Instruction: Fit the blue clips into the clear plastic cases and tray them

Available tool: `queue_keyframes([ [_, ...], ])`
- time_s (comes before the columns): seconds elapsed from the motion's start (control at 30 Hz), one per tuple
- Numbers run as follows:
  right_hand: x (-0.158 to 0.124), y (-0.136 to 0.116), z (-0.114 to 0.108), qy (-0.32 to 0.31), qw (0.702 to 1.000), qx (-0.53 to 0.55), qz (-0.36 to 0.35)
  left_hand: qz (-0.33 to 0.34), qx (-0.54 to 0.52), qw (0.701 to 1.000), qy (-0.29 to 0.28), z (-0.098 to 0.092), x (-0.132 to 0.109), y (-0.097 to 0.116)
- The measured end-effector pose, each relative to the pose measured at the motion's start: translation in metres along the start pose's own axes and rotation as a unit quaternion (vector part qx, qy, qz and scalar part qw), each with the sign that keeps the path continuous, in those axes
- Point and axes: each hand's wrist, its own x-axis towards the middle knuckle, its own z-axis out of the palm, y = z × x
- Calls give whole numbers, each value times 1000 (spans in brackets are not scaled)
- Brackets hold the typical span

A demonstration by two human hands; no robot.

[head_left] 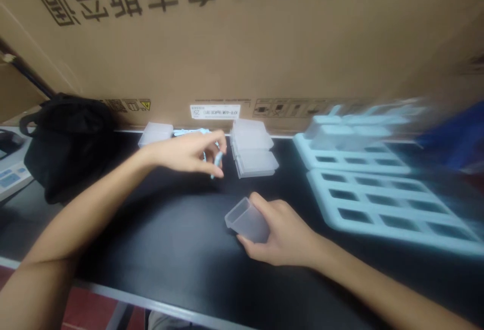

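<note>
My left hand (185, 152) is above the table's back half, its thumb and fingers closed on a small light-blue plastic piece (218, 159). The piece's exact kind is too blurred to tell. Lower and to the right, my right hand (283, 231) grips a small translucent plastic box (249, 221), tilted with its open end toward the upper left. Behind the left hand lie more light-blue pieces (191, 131), partly hidden by it. A translucent box (156, 132) rests just left of them. Several translucent boxes (252, 143) are stacked to the right of my left hand.
Light-blue slotted trays (321, 199) lie on the black table (170, 239) at right. The rear one carries translucent boxes (348, 133) with blue pieces, smeared by motion. A black bag (68, 148) and a keypad device (15, 178) are at left. A large cardboard box (227, 52) stands behind.
</note>
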Motion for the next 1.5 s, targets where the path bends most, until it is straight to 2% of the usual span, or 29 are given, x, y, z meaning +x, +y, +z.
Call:
queue_keyframes([
  [0.07, 0, 0, 0, -6, 1000, 5, 4, -18, 63, 994, 82, -14, -2, -17],
  [0.17, 0, 0, 0, -11, 1000, 3, 9, -40, 124, 982, 135, -26, -3, -42],
  [0.4, 1, -1, -1, -18, 1000, 6, 17, -116, 231, 956, 142, -18, 4, -80],
  [0.57, -1, 0, -1, -19, 1000, 10, 11, -152, 299, 930, 150, -19, 4, -88],
  [0.63, -1, 0, -1, -15, 1000, 7, 10, -155, 309, 924, 167, -19, 3, -77],
  [0.7, -1, -1, -1, -13, 1000, 5, 10, -124, 272, 942, 154, -14, 2, -55],
  [0.8, -1, -1, -2, -9, 1000, -5, 13, -17, 115, 993, 25, 7, 1, -5],
  [0.87, -2, -1, -1, -9, 1000, -8, 9, 35, 32, 997, -64, 25, 1, 26],
  [0.93, -3, 0, 0, -14, 1000, -2, -3, 59, 10, 993, -100, 39, 1, 46],
  [1.0, -5, 1, -1, -3, 1000, 6, -12, 71, -2, 993, -97, 44, 1, 51],
  [1.03, -5, 1, -3, 22, 1000, 2, -16, 76, -13, 994, -83, 45, 1, 50],
  [1.1, -6, 1, -10, 111, 992, -34, -38, 80, -52, 995, -34, 43, 3, 43],
  [1.17, -6, 3, -22, 215, 968, -102, -80, 73, -101, 991, 43, 45, 8, 33],
  [1.23, -4, 6, -37, 282, 935, -178, -118, 63, -152, 978, 127, 53, 15, 23],
  [1.3, -3, 12, -48, 312, 911, -235, -131, 54, -202, 959, 193, 66, 23, 12],
  [1.37, -1, 21, -54, 319, 901, -266, -129, 49, -242, 941, 233, 80, 31, 2],
  [1.5, 7, 37, -53, 307, 907, -265, -116, 49, -221, 931, 287, 93, 40, -11],
])
